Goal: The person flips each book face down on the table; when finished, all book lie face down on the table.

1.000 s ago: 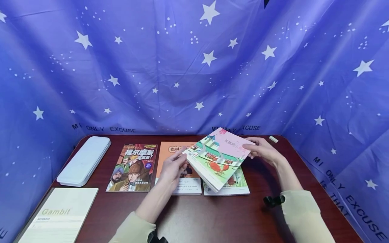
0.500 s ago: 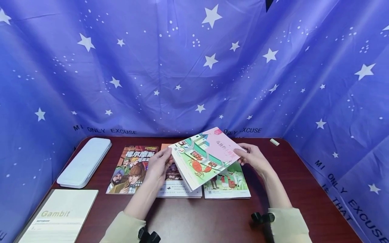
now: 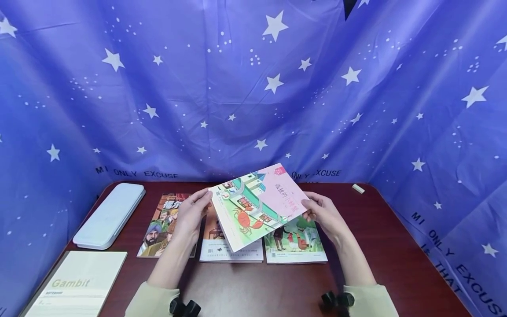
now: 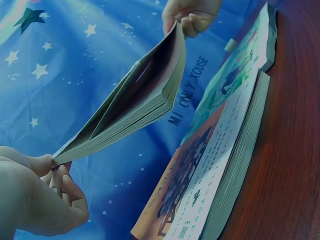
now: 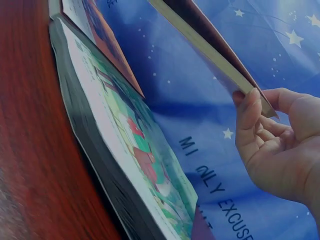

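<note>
I've got the crab book [image 3: 257, 207] tilted above the table [image 3: 253, 290], my left hand [image 3: 191, 213] pinching one corner, my right hand [image 3: 326, 213] clamped on the corner diagonally across.

pink-and-green book [image 3: 259, 206], white-starred blue curtain [image 3: 237, 88], reddish-brown table [image 3: 261, 288]

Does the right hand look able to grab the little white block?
Probably not yet: the right hand pinches the crab book, though nothing seems to lie between hand and white block.
</note>
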Demonstrator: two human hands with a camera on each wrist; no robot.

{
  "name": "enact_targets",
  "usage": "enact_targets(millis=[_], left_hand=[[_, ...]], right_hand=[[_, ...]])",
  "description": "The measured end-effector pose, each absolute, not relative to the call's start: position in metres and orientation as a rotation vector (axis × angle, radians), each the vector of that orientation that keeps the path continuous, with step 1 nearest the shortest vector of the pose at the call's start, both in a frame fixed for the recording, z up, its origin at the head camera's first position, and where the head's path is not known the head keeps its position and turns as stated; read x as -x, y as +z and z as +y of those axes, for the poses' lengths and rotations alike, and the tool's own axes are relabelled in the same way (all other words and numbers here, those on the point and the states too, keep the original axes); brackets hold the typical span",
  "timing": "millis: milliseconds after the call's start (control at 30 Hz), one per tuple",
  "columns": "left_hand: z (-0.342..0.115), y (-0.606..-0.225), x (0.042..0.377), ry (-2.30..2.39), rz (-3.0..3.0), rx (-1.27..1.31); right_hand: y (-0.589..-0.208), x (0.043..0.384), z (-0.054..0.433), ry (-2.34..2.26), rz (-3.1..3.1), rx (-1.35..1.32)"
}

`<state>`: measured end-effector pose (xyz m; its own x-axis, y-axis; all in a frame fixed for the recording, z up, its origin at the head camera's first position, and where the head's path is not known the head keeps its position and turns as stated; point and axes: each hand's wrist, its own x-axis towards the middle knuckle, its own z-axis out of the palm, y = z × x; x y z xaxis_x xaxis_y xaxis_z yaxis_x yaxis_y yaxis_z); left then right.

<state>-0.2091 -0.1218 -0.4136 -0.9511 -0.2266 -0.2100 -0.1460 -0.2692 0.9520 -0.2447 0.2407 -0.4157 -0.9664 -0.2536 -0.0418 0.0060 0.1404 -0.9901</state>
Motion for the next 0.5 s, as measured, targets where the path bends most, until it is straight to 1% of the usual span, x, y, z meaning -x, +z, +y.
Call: enact_targets(millis=[233,500], left_hand=[[-0.131,-0.417,0.202,-2.424,-1.901,-0.443],[-0.137,-0.414,0.204,-2.426,-1.901,-0.420]], right_hand=[[-0.423,0.240,0.234,-1.970,2.136,0.232],[-0.422,0.238,0.233,-2.010,2.096,0.202]])
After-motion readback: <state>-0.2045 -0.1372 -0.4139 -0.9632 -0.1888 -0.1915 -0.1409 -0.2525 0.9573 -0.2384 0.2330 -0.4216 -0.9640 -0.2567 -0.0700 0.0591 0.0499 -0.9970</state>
